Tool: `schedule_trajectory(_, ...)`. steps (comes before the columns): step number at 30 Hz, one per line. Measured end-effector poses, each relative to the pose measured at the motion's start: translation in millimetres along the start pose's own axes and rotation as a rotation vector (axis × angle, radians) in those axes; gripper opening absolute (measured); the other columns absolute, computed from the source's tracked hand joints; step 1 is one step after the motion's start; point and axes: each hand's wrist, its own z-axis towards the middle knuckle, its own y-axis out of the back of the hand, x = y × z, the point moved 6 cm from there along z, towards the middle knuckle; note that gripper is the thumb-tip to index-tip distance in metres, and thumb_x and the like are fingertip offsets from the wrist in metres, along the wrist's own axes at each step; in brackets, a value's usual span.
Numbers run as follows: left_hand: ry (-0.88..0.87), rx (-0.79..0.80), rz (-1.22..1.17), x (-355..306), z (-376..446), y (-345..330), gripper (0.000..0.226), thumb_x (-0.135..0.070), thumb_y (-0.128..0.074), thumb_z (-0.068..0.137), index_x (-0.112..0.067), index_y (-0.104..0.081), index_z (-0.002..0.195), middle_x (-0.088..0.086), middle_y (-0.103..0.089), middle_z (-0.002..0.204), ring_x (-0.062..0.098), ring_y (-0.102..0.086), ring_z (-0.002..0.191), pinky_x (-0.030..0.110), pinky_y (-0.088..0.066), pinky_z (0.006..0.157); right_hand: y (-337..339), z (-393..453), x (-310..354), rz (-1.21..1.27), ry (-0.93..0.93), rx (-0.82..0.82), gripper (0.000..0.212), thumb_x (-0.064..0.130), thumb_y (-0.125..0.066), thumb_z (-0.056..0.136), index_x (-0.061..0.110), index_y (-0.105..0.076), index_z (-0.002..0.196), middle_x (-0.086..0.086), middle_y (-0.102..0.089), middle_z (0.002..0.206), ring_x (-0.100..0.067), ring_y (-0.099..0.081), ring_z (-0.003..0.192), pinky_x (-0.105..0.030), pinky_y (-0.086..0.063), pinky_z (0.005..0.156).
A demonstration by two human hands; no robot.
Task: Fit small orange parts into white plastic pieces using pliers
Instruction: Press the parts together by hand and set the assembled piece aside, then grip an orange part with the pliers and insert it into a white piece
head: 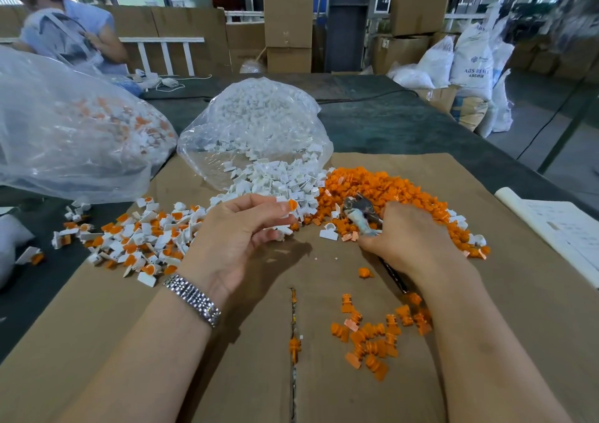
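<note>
Pliers [362, 213] lie gripped in the right hand [413, 238], metal nose pointing toward the heap of orange parts [385, 189] near the cardboard sheet's [113, 341] far right edge. The left hand [236, 238] pinches a white piece with an orange insert [289, 206] between thumb and fingertips, just in front of the loose white plastic pieces [275, 179] spilling from a clear bag [256, 124]. Finished white-and-orange pieces [142, 234] spread along the sheet's left edge. More orange parts [376, 335] sit near the right forearm. A metal watch [193, 299] circles the left wrist.
</note>
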Motion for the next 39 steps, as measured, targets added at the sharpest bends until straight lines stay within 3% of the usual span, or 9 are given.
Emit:
schedule_trajectory(3,0.038,0.012,-0.083,2.1,2.3,0.6,0.024,-0.015,-0.089,0.052,-0.011,-0.077,0.072,0.012,-0.077,0.092,0.018,-0.075,0.079,0.02,-0.055,0.057,3.3,-1.9,4.0,0.102,0.036,-0.032,0.036,0.048,-0.062,0.092,0.019,-0.047,0.078,-0.003,-0.05,0.081,-0.026,-0.053,0.085,-0.034,-0.037,0.064)
schedule_trajectory(6,0.082,0.017,-0.22,4.4,3.1,-1.1,0.034,-0.008,-0.086,0.058,-0.001,-0.075,0.088,0.014,-0.077,0.093,0.017,-0.075,0.078,0.018,-0.057,0.061,15.9,-6.9,9.3,0.322,0.109,-0.07,0.031,0.041,-0.052,0.098,0.018,-0.05,0.077,-0.003,-0.054,0.072,-0.019,-0.05,0.065,-0.033,-0.027,0.052)
schedule_trajectory(8,0.084,0.017,-0.273,4.4,3.0,-1.8,0.037,-0.007,-0.084,0.062,0.003,-0.074,0.096,0.013,-0.077,0.091,0.016,-0.075,0.079,0.018,-0.057,0.062,26.2,-13.6,16.9,0.488,0.199,-0.035,0.028,0.034,-0.052,0.099,0.016,-0.057,0.079,-0.008,-0.059,0.07,-0.017,-0.053,0.059,-0.036,-0.037,0.052)
schedule_trajectory(11,0.071,0.025,-0.317,3.4,4.1,-2.4,0.027,-0.008,-0.084,0.064,0.002,-0.079,0.089,0.01,-0.076,0.087,0.015,-0.074,0.078,0.017,-0.057,0.063,27.8,-30.6,38.4,0.561,0.357,0.154,0.021,0.031,-0.055,0.101,0.017,-0.065,0.088,-0.005,-0.072,0.082,-0.012,-0.068,0.068,-0.034,-0.055,0.067)
schedule_trajectory(17,0.064,0.018,-0.336,3.2,4.7,-3.3,0.021,-0.006,-0.083,0.067,0.001,-0.08,0.086,0.01,-0.075,0.085,0.015,-0.074,0.076,0.017,-0.057,0.063,22.2,-47.4,59.6,0.459,0.471,0.25,0.034,0.042,-0.051,0.103,0.011,-0.062,0.094,-0.011,-0.073,0.093,-0.028,-0.069,0.09,-0.051,-0.054,0.085)
schedule_trajectory(24,0.001,-0.022,-0.28,1.4,3.9,-4.8,0.037,-0.011,-0.085,0.061,-0.001,-0.071,0.094,0.01,-0.076,0.085,0.016,-0.075,0.079,0.019,-0.057,0.067,20.4,-50.1,61.3,0.406,0.506,0.229,0.037,0.045,-0.047,0.103,0.011,-0.059,0.094,-0.012,-0.07,0.096,-0.027,-0.064,0.087,-0.049,-0.05,0.08)
schedule_trajectory(27,-0.001,-0.023,-0.259,2.7,3.7,-5.7,0.036,-0.01,-0.083,0.063,-0.001,-0.07,0.094,0.011,-0.076,0.084,0.017,-0.075,0.08,0.019,-0.058,0.068,18.4,-48.8,61.2,0.406,0.515,0.207,0.036,0.046,-0.047,0.103,0.016,-0.054,0.086,-0.01,-0.066,0.087,-0.019,-0.056,0.069,-0.041,-0.047,0.066)
schedule_trajectory(33,0.007,-0.048,-0.262,4.8,3.4,-3.9,0.033,-0.009,-0.084,0.059,0.0,-0.071,0.088,0.011,-0.076,0.081,0.017,-0.075,0.077,0.018,-0.058,0.064,14.4,-50.0,68.6,0.351,0.519,0.118,0.036,0.047,-0.045,0.104,0.026,-0.042,0.075,0.004,-0.051,0.073,-0.009,-0.046,0.061,-0.024,-0.028,0.052)
schedule_trajectory(39,0.02,-0.067,-0.264,7.4,4.3,-1.2,0.031,-0.006,-0.082,0.059,0.002,-0.069,0.086,0.011,-0.075,0.078,0.017,-0.075,0.074,0.018,-0.058,0.063,9.8,-47.7,72.0,0.338,0.498,0.048,0.039,0.052,-0.046,0.102,0.026,-0.043,0.074,0.004,-0.048,0.071,-0.009,-0.043,0.059,-0.027,-0.028,0.052)
